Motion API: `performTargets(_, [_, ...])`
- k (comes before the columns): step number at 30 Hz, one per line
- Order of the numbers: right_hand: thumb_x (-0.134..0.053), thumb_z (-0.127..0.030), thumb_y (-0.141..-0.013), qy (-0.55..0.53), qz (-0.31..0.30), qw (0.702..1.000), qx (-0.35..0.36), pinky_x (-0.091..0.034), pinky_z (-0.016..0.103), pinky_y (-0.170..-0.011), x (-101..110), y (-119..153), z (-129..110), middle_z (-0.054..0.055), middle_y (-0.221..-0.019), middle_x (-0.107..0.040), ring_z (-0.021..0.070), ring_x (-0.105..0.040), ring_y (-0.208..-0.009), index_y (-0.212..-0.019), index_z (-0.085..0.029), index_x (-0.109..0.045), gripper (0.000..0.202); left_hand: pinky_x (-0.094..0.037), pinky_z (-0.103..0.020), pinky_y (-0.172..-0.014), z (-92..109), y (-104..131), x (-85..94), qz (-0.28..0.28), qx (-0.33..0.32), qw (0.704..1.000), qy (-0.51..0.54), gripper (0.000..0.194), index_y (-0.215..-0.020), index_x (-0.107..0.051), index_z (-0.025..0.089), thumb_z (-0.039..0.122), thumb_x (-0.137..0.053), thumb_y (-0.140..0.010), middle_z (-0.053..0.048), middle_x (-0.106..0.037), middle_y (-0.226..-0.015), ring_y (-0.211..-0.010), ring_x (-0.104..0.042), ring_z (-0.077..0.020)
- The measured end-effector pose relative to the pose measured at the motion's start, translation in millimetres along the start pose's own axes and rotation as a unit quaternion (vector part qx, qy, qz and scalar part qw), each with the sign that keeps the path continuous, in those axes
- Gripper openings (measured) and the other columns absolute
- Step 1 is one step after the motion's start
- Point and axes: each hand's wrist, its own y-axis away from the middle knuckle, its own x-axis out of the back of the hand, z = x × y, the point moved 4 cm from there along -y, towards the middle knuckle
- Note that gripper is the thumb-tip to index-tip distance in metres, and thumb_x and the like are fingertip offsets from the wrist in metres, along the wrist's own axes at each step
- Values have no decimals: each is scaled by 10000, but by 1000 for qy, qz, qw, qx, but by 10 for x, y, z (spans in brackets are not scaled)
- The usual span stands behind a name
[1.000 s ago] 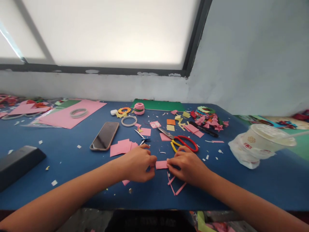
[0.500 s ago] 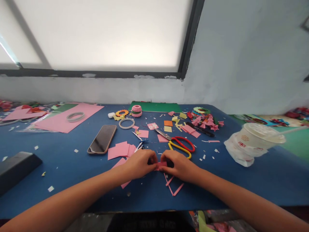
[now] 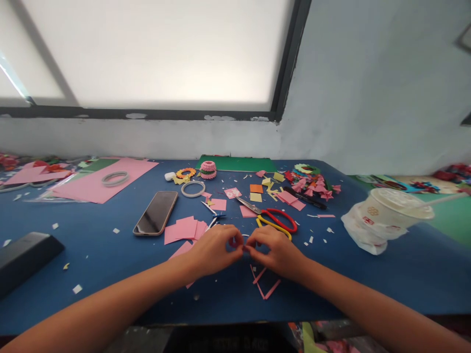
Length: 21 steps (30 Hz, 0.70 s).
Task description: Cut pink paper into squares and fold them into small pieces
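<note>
My left hand and my right hand meet fingertip to fingertip over the near middle of the table. Both are closed in a pinch on a small piece of pink paper, which the fingers now hide almost wholly. Just below my right hand lie several thin pink paper strips. Beyond it are scissors with one red and one yellow handle loop, partly covered by the hand. Pink paper squares lie overlapping beside my left hand, close to a dark-screened phone.
A lidded cup in a plastic bag stands at the right. Farther back are tape rolls, a ridged pink paper ring stack, folded paper stars and a black pen. Large pink sheets lie back left. Paper scraps are scattered about.
The pink paper showed between my hands before and is now almost hidden. My hands have drawn together until the fingertips touch or nearly touch. Things on the table have stayed put.
</note>
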Motion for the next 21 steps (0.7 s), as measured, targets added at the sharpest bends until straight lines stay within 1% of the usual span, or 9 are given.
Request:
performTargets(3, [-574, -158, -767, 10, 31, 999, 7, -399, 264, -647, 6, 11, -36, 7, -659, -601, 146, -540, -670, -687, -181, -577, 83, -425, -271, -670, 69, 8, -4, 16, -58, 997, -39, 51, -763, -601, 171, 174, -577, -718, -10, -632, -739, -694, -569, -153])
performTargets(6, [-584, -136, -741, 16, 44, 999, 5, -389, 258, -629, 0, 15, -59, -2, -635, -602, 140, -535, -642, -660, -182, -574, 93, -421, -266, -651, 122, -4, 0, 36, -80, 995, -49, 23, -721, -599, 163, 179, -589, -707, -16, -630, -709, -669, -566, -153])
performTargets(9, [-599, -132, -719, 17, 58, 998, -6, -381, 254, -624, 9, 12, -54, -9, -613, -597, 134, -534, -630, -628, -179, -569, 108, -416, -240, -612, 116, -45, 19, 53, -59, 996, -30, 24, -663, -587, 162, 161, -594, -686, -12, -610, -668, -647, -553, -141])
performTargets(12, [-598, -146, -718, 8, 64, 998, -19, -382, 251, -615, 34, 9, -36, -11, -602, -592, 129, -531, -616, -609, -179, -566, 118, -412, -230, -598, 29, -92, 72, 65, -34, 997, -25, 52, -624, -563, 162, 142, -594, -659, -4, -601, -651, -644, -548, -134])
performTargets(14, [-588, -157, -724, -5, 64, 997, -32, -389, 253, -612, 57, 11, -23, -10, -600, -592, 127, -527, -607, -605, -180, -568, 122, -408, -233, -591, -57, -115, 144, 81, -28, 996, -41, 62, -612, -547, 160, 136, -589, -651, -2, -596, -640, -631, -540, -132])
performTargets(16, [-575, -159, -727, -14, 69, 997, -45, -398, 256, -616, 86, 15, -14, -10, -603, -598, 126, -527, -604, -606, -182, -571, 123, -408, -238, -592, -141, -126, 245, 114, -16, 992, -56, 74, -597, -533, 156, 113, -573, -643, 1, -587, -621, -610, -530, -126])
performTargets(18, [-562, -164, -733, -18, 77, 996, -46, -407, 259, -626, 111, 15, -11, -9, -620, -611, 126, -536, -611, -618, -186, -578, 119, -419, -240, -606, -188, -123, 332, 143, -2, 989, -48, 67, -619, -546, 155, 113, -547, -671, 1, -599, -634, -602, -535, -117])
performTargets(19, [-560, -169, -738, -20, 81, 996, -42, -411, 261, -632, 119, 13, -12, -8, -630, -618, 127, -542, -617, -625, -188, -581, 116, -427, -240, -616, -185, -120, 346, 136, -5, 990, -35, 62, -654, -569, 156, 132, -538, -701, -2, -617, -660, -615, -547, -116])
performTargets(21, [-565, -182, -746, -22, 85, 996, -33, -414, 264, -637, 122, 7, -12, -6, -635, -621, 129, -549, -625, -639, -188, -585, 109, -451, -243, -648, -133, -109, 319, 97, -32, 995, -10, 88, -776, -624, 163, 207, -550, -756, -16, -661, -755, -684, -583, -124])
